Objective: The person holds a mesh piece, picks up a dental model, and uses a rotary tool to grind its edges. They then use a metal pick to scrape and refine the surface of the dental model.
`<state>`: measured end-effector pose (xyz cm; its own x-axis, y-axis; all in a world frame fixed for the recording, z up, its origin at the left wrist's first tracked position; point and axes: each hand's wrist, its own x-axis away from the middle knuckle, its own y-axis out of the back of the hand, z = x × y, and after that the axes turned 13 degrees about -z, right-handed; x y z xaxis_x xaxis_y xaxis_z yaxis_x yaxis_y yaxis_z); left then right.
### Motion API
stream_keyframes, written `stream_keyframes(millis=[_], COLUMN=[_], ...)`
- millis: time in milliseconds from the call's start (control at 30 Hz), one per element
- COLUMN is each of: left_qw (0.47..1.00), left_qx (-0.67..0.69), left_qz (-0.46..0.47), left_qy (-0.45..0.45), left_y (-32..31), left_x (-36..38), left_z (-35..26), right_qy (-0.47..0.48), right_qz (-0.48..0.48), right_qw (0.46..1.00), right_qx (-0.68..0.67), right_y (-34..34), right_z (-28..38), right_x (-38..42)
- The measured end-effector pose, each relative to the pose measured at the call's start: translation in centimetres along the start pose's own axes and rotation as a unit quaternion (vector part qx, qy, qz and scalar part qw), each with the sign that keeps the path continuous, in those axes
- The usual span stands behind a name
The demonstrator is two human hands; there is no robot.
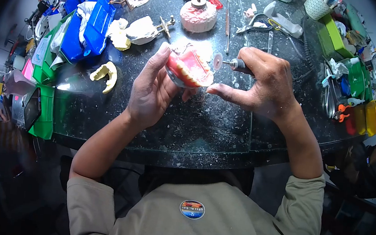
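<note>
My left hand (pixel 151 84) grips a denture (pixel 188 69) with pink gum and a row of pale teeth, its thumb along the left side. My right hand (pixel 267 82) is closed round a rotary handpiece (pixel 239 64), fingers curled over it. A small round cutting disc (pixel 218 62) on its tip stands just right of the denture, close to the teeth. The right thumb stretches to the denture's front edge. Behind the denture stands a round pink-and-white plaster block (pixel 198 17) with a knob on top.
A yellowish horseshoe-shaped cast (pixel 105 76) lies on the dark table (pixel 195 136) at left. Blue bins (pixel 88 32) and a green bin (pixel 43 113) line the left side. Pliers (pixel 258 27) and a slim tool (pixel 227 27) lie behind my right hand. Coloured bins (pixel 367 117) stand at right.
</note>
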<state>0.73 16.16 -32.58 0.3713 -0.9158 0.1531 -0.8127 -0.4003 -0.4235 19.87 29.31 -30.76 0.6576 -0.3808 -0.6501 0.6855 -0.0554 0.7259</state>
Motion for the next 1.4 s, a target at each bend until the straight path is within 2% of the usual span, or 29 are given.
stream_keyframes(millis=[167,367,467,767,1400], left_qw=[0.999,0.999,0.998,0.999,0.997], left_qx=[0.012,-0.026,-0.02,-0.038,-0.078], left_qz=[0.006,0.012,0.044,0.006,0.02], left_qy=[0.04,0.04,0.032,0.033,0.006], left_y=[0.2,0.2,0.9,0.1,0.1], left_x=[-0.9,-0.8,-1.1,-0.6,-0.4], left_z=[0.3,0.2,0.5,0.2,0.2], right_qy=[0.006,0.026,0.031,0.029,0.025], right_qz=[0.04,0.03,0.031,0.055,0.069], right_qw=[0.999,0.999,0.999,0.998,0.997], right_qx=[-0.001,-0.009,0.001,0.008,0.005], right_y=[-0.1,-0.9,-0.9,-0.8,-0.7], right_z=[0.1,0.3,0.3,0.6,0.6], right_x=[0.1,0.6,0.6,0.6,0.6])
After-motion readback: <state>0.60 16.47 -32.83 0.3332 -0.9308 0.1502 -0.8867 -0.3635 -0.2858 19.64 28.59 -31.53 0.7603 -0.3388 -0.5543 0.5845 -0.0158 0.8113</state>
